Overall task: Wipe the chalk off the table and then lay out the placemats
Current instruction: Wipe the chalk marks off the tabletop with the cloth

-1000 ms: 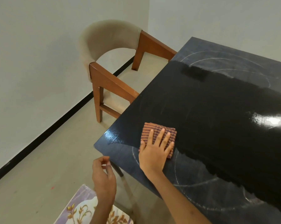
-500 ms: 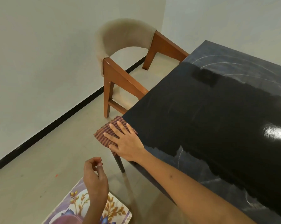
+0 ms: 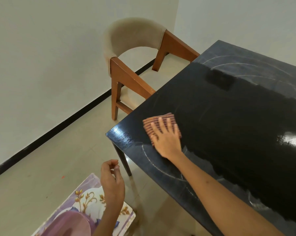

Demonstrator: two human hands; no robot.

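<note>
A glossy black table [image 3: 229, 116] fills the right side. Its middle band is wet and dark. White chalk arcs [image 3: 161, 169] show on the near strip, and more chalk curves [image 3: 246, 65] on the far end. A folded striped reddish cloth [image 3: 154, 122] lies flat near the table's near left corner. My right hand [image 3: 167, 138] presses on it, fingers spread. My left hand [image 3: 111, 179] hangs below the table's edge with fingers loosely curled, holding nothing. A floral placemat [image 3: 86, 200], purple and white with gold leaves, lies low at the bottom left under that hand.
A wooden chair [image 3: 126, 79] with a beige padded back stands at the table's left side. One table leg [image 3: 122, 159] shows under the near corner. Tiled floor and a white wall with a black skirting lie to the left.
My right hand has swept the cloth from the table top out to the left corner edge and back onto the top. The camera view shifted. My left hand stays curled.
</note>
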